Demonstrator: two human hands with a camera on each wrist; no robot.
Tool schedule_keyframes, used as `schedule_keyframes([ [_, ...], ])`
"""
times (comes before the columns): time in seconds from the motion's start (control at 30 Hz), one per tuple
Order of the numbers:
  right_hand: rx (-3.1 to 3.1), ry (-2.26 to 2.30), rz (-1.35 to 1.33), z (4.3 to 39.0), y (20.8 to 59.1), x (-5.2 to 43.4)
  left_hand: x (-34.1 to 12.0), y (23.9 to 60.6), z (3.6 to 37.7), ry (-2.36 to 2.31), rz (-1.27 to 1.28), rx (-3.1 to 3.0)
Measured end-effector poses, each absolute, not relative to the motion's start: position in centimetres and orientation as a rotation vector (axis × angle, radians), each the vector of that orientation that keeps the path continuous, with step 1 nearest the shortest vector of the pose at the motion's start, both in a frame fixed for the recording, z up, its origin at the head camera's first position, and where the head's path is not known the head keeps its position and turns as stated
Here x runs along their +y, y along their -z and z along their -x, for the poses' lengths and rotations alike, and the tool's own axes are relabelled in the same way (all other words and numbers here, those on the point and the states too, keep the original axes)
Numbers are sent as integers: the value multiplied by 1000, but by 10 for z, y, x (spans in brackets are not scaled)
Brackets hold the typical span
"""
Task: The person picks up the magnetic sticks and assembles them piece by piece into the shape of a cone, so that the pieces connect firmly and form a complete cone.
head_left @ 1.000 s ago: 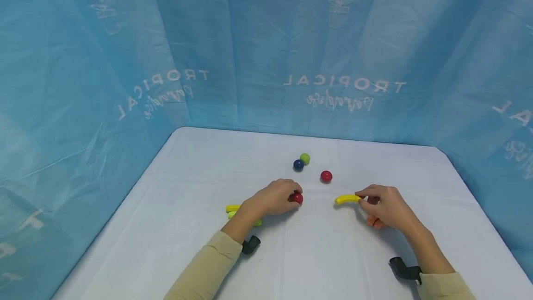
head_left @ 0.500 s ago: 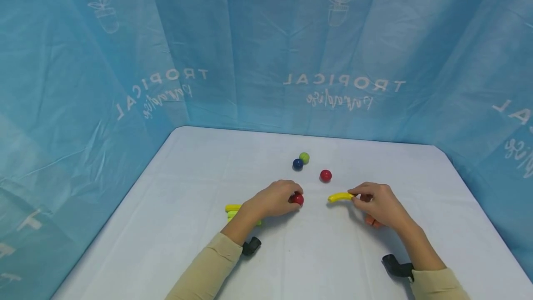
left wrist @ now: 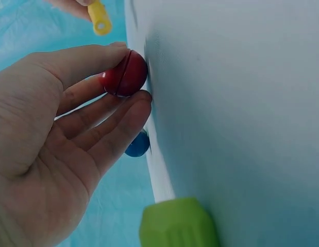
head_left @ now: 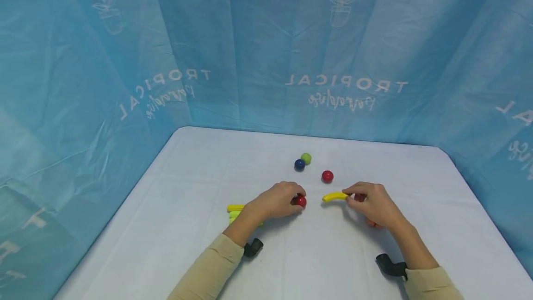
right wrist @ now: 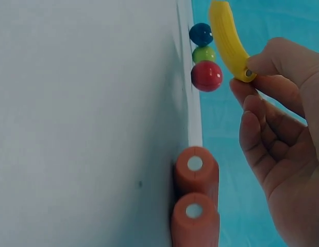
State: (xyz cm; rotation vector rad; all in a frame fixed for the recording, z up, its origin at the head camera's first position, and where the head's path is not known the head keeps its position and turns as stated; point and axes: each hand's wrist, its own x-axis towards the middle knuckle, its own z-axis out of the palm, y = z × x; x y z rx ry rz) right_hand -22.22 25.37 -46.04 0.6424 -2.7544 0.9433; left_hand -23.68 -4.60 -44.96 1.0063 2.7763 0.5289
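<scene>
My left hand [head_left: 278, 199] pinches a glossy red ball [left wrist: 127, 73] between thumb and fingers, at or just above the white tabletop. A thin seam runs round the ball. To its right, my right hand [head_left: 374, 203] holds a curved yellow magnetic stick [right wrist: 229, 41] by one end, thumb against fingertips. A round silvery dot shows at the gripped end. The stick's free end points left toward the red ball, with a gap between them, and it hangs above the cloth. Fingers partly hide the ball in the head view.
Behind the hands lie another red ball [head_left: 327, 176], a blue ball [head_left: 299, 165] and a green ball [head_left: 306, 158]. Yellow [head_left: 235, 208] and lime-green sticks [head_left: 234, 215] lie partly under the left forearm. Orange sticks [right wrist: 196, 172] lie beneath the right hand. Blue curtains surround the table.
My right hand has moved left with the yellow stick, bringing it nearer the held red ball. The left hand has stayed almost in place.
</scene>
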Motion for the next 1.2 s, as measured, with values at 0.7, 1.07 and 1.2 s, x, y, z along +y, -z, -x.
schedule_keyframes([
  [0.7,-2833,-945,-611,224,461,231,-41,450,235,-523,-942,2788],
  [1.07,-2780,-968,-688,227,463,223,-41,449,236,-523,-962,2789],
  [1.2,-2778,-958,-687,227,463,221,-41,449,236,-529,-969,2784],
])
